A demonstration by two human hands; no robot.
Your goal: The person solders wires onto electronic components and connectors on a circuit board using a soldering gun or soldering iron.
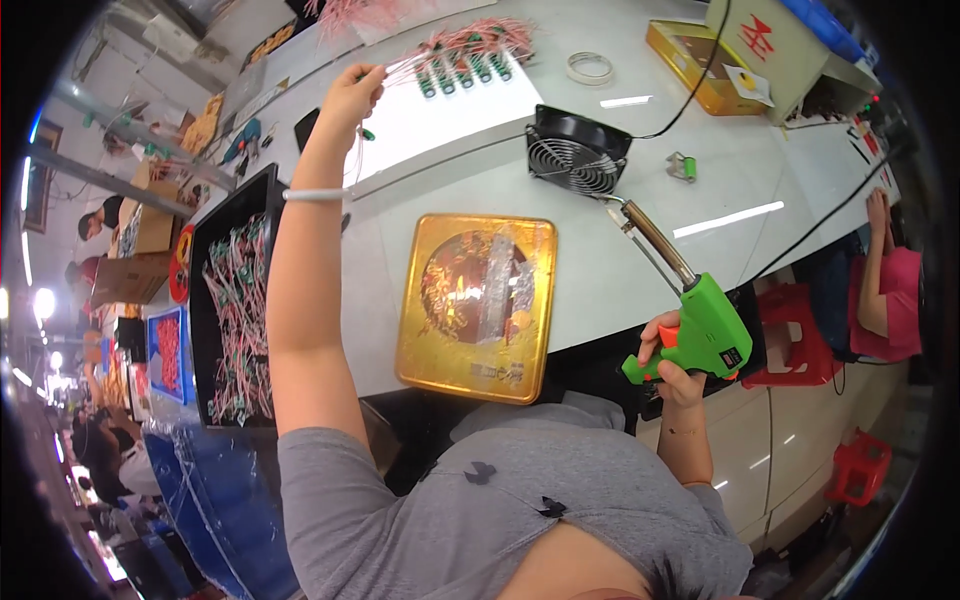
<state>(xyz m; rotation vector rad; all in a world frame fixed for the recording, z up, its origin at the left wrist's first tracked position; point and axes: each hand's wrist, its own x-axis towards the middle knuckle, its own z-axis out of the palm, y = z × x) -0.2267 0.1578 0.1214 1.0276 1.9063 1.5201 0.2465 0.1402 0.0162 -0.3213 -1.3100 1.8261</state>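
My left hand (355, 94) is raised at the far left of the table, its fingers pinched on thin pink wires beside a row of green wire-wound coils (463, 76). The coils lie on a bright white board (430, 125), their pink leads bunched behind them. A small green coil (368, 134) hangs just below that hand, partly hidden by the wrist. My right hand (672, 362) is wrapped round the handle of a green soldering gun (712, 330) with an orange trigger. Its long metal barrel points up and left, the tip near a black fan (578, 150).
A gold tin lid (409, 330) lies in front of me. To its left stands a black tray (203, 300) full of wired coils. Farther off are a white tape roll (590, 68), a yellow tin (667, 45) and a small green-and-silver piece (682, 166). Another person (885, 285) sits at right.
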